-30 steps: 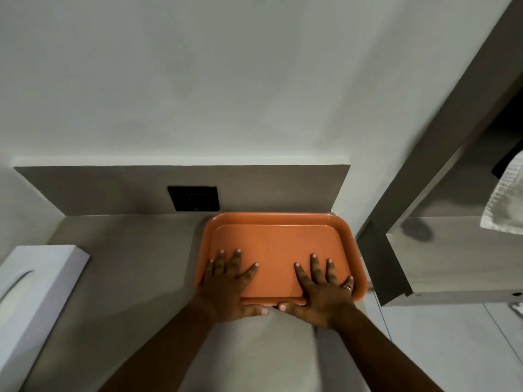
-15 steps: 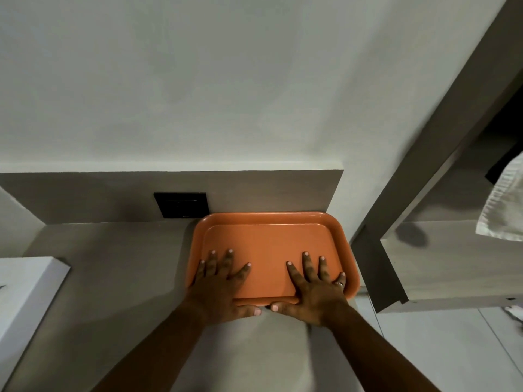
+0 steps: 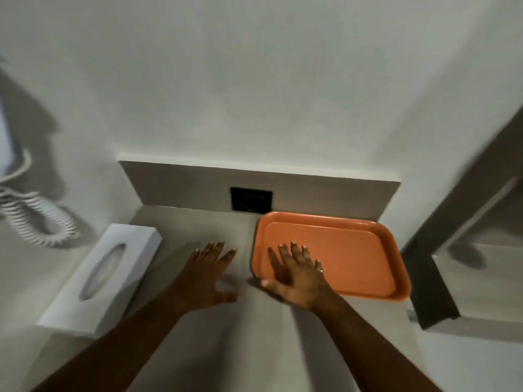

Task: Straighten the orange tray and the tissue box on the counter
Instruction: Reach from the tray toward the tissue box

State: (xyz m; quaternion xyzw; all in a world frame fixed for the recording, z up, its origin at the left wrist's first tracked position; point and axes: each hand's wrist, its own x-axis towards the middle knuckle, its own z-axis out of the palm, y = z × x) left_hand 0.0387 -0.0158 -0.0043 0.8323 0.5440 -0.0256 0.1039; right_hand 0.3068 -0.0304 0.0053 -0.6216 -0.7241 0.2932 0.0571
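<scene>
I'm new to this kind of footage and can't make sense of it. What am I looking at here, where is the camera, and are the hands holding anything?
No machine here: these are a person's two bare hands, filmed by a wide-angle camera worn on the head, looking forward and down, so the arms enter from the bottom. The surface is a grey counter against a wall. On it lie an orange tray, pushed to the back right, and a white tissue box on the left, sitting at an angle to the wall. The right hand lies open over the tray's near left corner; whether it touches it is unclear. The left hand is spread open over the bare counter between tray and box. Neither hand holds anything. A coiled white cord hangs on the left wall.
</scene>
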